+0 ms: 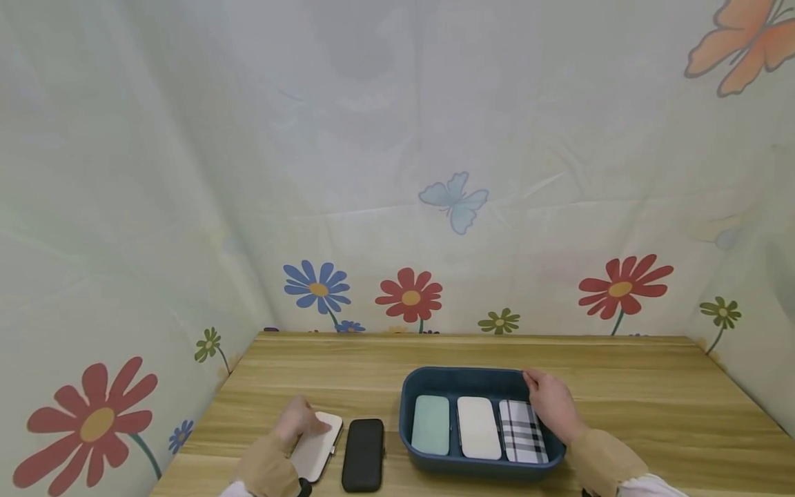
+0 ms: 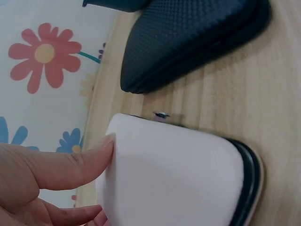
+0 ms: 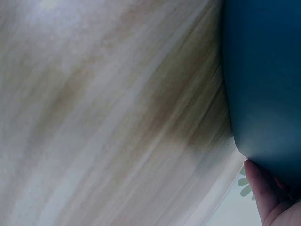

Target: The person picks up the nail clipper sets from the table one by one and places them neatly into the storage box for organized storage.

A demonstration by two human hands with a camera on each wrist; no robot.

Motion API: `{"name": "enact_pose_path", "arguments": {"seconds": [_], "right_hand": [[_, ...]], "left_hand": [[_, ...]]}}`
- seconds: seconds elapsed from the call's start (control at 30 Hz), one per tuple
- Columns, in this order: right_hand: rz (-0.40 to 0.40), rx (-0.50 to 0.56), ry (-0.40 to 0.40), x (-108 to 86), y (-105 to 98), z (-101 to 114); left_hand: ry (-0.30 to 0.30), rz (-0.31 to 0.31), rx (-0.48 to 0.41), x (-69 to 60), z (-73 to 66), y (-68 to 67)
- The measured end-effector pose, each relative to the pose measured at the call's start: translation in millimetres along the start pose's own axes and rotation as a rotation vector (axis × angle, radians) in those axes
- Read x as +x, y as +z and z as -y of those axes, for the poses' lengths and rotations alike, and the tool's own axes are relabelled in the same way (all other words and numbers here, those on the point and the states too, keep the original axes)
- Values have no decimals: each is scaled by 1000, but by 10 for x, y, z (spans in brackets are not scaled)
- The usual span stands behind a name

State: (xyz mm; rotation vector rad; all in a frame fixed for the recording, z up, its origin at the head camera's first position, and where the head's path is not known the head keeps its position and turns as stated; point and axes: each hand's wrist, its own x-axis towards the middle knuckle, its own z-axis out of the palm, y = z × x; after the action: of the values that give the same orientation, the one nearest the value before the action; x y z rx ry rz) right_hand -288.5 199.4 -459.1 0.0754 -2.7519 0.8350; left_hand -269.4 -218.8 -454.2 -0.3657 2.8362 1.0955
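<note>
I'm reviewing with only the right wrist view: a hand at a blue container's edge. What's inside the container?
Observer: In the blue container, a green case, a white case and a plaid case lie side by side.
Operator: And the left hand?
Observer: The left hand grips a second white case.
Operator: Anything between that case and the container?
Observer: Yes, a black case.

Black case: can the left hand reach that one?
Probably yes: the black case lies beside the white case the left hand holds, nothing between. It may need to let go first.
</note>
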Motion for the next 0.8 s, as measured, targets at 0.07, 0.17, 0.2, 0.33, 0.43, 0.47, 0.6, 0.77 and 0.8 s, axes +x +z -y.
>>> {"name": "enact_pose_path", "arguments": {"seconds": [0.07, 0.17, 0.2, 0.33, 0.43, 0.47, 0.6, 0.77, 0.8], "right_hand": [[-1, 0, 2, 5, 4, 1], [4, -3, 10, 13, 11, 3], [7, -4, 15, 15, 16, 1], [10, 3, 20, 22, 27, -6], [5, 2, 13, 16, 22, -1], [4, 1, 11, 13, 18, 0], [12, -3, 5, 5, 1, 9], [18, -6, 3, 8, 2, 5], [19, -5, 2, 12, 4, 3]], "left_hand": [[-1, -9, 28, 2, 9, 10], [8, -21, 77, 6, 17, 19], [9, -22, 89, 8, 19, 19], [7, -24, 119, 16, 24, 24], [15, -25, 134, 25, 35, 28], [19, -25, 141, 29, 39, 31], [8, -22, 166, 48, 49, 41], [-29, -9, 193, 73, 37, 64], [-28, -9, 202, 77, 33, 68]]}}
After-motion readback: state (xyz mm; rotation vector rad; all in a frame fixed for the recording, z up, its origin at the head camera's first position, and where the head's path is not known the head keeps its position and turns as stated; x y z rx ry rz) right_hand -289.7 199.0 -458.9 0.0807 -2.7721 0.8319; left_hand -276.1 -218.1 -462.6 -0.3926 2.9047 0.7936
